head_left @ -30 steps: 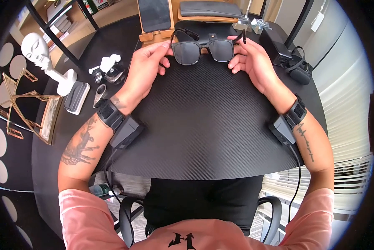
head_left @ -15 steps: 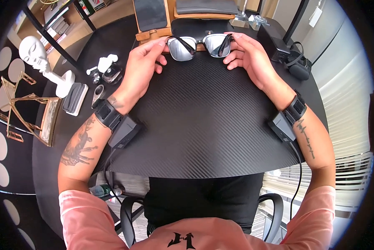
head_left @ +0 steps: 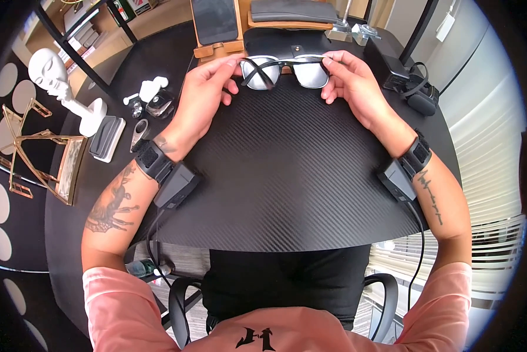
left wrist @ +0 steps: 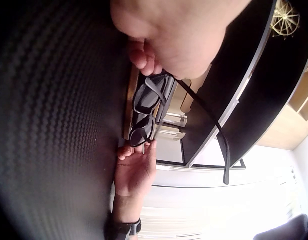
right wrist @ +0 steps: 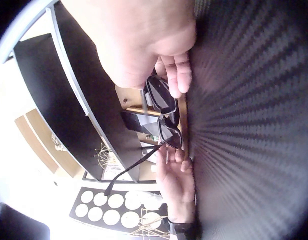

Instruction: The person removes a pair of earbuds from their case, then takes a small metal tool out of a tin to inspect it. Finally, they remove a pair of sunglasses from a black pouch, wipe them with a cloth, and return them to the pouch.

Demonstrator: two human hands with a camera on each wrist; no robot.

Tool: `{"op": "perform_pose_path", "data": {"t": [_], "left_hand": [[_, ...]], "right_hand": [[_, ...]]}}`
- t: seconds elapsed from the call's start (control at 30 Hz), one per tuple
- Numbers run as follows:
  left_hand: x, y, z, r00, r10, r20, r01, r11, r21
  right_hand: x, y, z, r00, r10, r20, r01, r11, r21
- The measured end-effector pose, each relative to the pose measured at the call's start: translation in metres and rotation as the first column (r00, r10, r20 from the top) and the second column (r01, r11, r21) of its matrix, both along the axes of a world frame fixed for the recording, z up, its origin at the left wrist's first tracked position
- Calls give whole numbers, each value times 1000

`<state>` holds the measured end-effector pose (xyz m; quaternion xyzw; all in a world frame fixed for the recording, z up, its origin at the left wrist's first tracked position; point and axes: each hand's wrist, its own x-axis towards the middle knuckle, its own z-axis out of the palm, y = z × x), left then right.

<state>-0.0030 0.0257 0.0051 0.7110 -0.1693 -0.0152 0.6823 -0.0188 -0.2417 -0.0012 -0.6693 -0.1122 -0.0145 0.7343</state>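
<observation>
Black-framed sunglasses [head_left: 310,73] are held up between both hands near the back of the table, their lenses bright with reflection in the head view. The left hand [head_left: 207,88] pinches one end of the frame between thumb and fingers. At the other end, the right hand [head_left: 354,85] grips the frame by its corner. Both temple arms are unfolded; in the left wrist view one temple [left wrist: 209,112] stretches away from the left hand [left wrist: 169,40]. The right wrist view shows a temple [right wrist: 134,167] extending on the far side, beyond the right hand [right wrist: 144,45].
Behind the sunglasses are a phone on a wooden stand [head_left: 219,50] and a dark case [head_left: 293,10] on a wooden holder. A white head sculpture [head_left: 55,73], a gold-coloured frame [head_left: 69,170] and small items are at left. A black headset [head_left: 421,100] lies at right.
The sunglasses have tilted back and forth between the hands; the lenses turned from dark to bright, and the temples now cross in front of them. Both hands keep their hold, shifting slightly.
</observation>
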Motion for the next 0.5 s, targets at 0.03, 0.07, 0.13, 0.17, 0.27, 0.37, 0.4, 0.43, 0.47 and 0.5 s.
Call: {"op": "perform_pose_path", "data": {"t": [0.03,0.07,0.13,0.17,0.27,0.37,0.4,0.43,0.47,0.5], "left_hand": [[1,0,-1,1000,-6,7,6,1000,4],[1,1,-2,1000,-12,14,12,1000,7],[0,0,-2,1000,-8,12,8,1000,5],[0,0,-2,1000,-5,12,5,1000,4],[2,1,-2,1000,-16,13,17,1000,-12],[2,0,-5,999,10,46,-12,999,32],[2,0,-5,999,10,46,-12,999,32],[2,0,-4,999,18,39,-21,998,53],[2,0,-4,999,27,33,-29,997,73],[2,0,-4,999,27,33,-29,997,73]], "right_hand": [[0,0,0,1000,1,0,-1,1000,0],[-1,1,1,1000,-4,-5,4,1000,8],[-1,1,1,1000,-7,-11,8,1000,16],[0,1,0,1000,-4,-7,4,1000,16],[1,0,0,1000,1,-8,-1,1000,15],[-1,1,1,1000,5,-14,-5,1000,12],[-1,2,1,1000,7,-15,-7,1000,12],[-1,1,1,1000,7,-15,-7,1000,12],[-1,0,0,1000,13,-16,-13,1000,11],[0,0,0,1000,19,-16,-19,1000,10]]}}
